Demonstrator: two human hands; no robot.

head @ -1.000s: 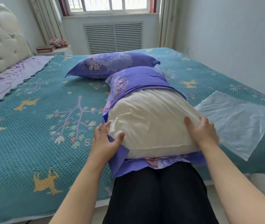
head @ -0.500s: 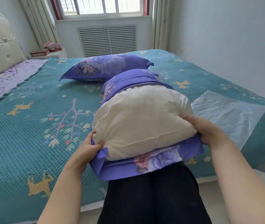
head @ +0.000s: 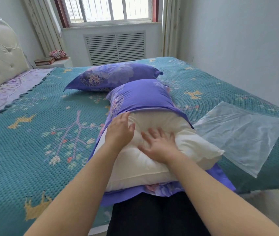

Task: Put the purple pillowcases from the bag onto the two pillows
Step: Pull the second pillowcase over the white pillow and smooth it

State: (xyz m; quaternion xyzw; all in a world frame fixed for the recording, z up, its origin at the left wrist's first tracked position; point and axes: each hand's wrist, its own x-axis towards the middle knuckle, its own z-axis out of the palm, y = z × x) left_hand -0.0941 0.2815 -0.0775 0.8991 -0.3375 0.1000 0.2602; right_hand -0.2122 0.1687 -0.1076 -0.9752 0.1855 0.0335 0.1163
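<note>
White stuffing is showing over the near half of the second pillow (head: 152, 160), which is lying at the bed's (head: 33, 150) near edge with its long axis running from 6 o'clock toward 12 o'clock, away from the person. Underneath its near end, the loose purple flap of the pillowcase (head: 142, 97) is lying flat and trailing toward 6 o'clock. Both hands are resting on top of the bare pillow with fingers spread and flat, grasping nothing: the right hand (head: 159, 143) is pressing into the filling near the middle, and the left hand (head: 120, 130) is sitting slightly farther out, toward 11 o'clock, its fingertips just reaching the case's open hem. That makes the left hand the nearer one to the hem. Beyond the hands, at 12 o'clock, the purple case is already covering the pillow's far half. My judgement is that the coming move is either pushing the filling toward 12 o'clock or drawing the hem back toward 6 o'clock. At 3 o'clock, just beside the pillow, the clear bag (head: 240, 135) is lying flat. Farthest out, the finished pillow (head: 115, 77) is lying crosswise.
</note>
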